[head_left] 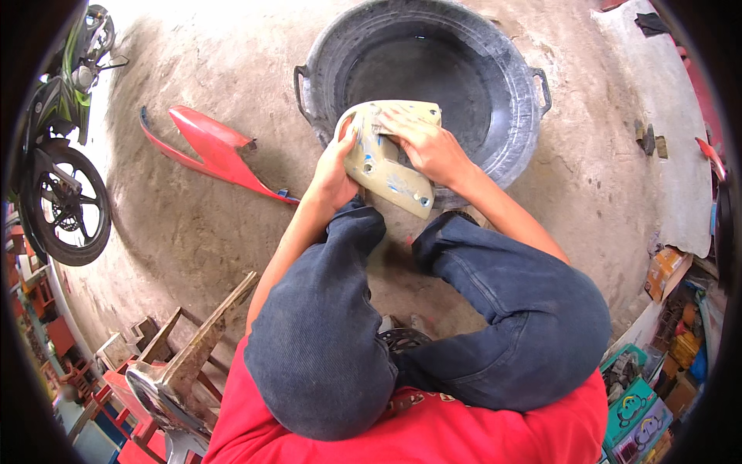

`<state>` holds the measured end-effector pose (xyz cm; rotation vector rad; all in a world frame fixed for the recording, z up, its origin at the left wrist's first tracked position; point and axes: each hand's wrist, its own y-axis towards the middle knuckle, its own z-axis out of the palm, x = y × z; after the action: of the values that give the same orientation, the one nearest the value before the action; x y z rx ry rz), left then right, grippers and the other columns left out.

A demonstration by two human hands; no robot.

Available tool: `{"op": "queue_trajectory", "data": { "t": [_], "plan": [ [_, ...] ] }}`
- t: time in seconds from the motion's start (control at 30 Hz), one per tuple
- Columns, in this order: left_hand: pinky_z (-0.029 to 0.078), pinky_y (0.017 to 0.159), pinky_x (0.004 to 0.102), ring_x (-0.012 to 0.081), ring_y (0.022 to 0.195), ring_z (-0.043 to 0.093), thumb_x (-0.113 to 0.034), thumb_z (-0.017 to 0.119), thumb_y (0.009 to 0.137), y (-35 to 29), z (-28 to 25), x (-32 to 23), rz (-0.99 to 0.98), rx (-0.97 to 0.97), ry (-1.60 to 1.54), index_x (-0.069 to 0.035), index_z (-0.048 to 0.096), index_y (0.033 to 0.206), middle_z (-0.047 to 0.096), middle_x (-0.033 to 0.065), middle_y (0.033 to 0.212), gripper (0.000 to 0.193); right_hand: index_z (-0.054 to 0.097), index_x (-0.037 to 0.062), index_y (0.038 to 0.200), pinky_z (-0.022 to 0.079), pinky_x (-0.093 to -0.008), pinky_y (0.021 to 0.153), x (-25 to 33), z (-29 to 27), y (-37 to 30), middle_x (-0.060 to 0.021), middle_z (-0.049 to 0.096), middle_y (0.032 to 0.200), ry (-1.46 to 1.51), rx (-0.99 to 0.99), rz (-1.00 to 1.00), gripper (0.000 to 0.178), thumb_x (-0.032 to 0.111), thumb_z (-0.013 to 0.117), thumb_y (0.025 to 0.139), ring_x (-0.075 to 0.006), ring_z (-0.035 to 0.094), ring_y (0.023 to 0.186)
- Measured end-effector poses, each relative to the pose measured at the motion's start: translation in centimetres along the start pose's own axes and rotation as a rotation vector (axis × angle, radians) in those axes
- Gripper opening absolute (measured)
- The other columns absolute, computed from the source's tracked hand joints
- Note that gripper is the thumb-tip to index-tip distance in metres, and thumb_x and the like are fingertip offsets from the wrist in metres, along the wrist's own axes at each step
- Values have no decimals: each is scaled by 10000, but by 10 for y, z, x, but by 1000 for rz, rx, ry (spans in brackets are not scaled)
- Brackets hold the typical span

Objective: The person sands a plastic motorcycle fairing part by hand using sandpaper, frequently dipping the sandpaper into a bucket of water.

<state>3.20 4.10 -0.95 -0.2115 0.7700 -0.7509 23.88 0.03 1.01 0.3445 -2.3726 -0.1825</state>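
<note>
A curved cream plastic panel (pixel 393 184), like a motorcycle body part, is held over the near rim of a large black tub (pixel 506 116). Blue and bare patches and a few holes mark its surface. My left hand (pixel 337 172) grips the panel's left side, thumb on the edge, some fingers hidden behind it. Across the panel's upper part, my right hand (pixel 421 143) presses down with bent fingers. Something small and greyish seems to lie under those fingertips, too covered to name. The tub, with two side handles, holds some dark water.
A red fairing piece (pixel 209 145) lies on the concrete floor to the left. Beyond it stands a motorcycle (pixel 69 178). A wooden stand (pixel 189 352) is at the lower left. Boxes and clutter (pixel 634 402) line the lower right, below a grey sheet (pixel 665 139).
</note>
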Motion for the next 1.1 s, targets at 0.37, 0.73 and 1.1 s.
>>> {"op": "queue_trajectory", "data": {
  "t": [0.37,0.73,1.1],
  "plan": [
    [411,1186,430,250,1418,499,-212,539,1070,-2,9,-2,-21,14,-7,-81,392,1579,514,102,1542,545,670,65,1366,497,-411,1109,-4,-2,-14,-150,677,1380,-149,11,-150,436,88,638,932,-301,644,1286],
    [401,1191,422,236,1421,493,-232,570,1060,-2,4,-1,16,23,18,-78,385,1585,506,95,1551,578,695,69,1283,501,-436,1075,16,-1,-10,-139,707,1300,-288,-11,-306,419,151,695,872,-303,659,1234],
    [425,1167,402,239,1413,499,-222,536,1077,-2,3,-2,23,81,40,-94,375,1594,491,92,1562,557,716,87,1213,529,-446,957,35,-2,1,-99,672,1173,-247,-16,-120,381,252,779,874,-333,645,1104]
  ]
}}
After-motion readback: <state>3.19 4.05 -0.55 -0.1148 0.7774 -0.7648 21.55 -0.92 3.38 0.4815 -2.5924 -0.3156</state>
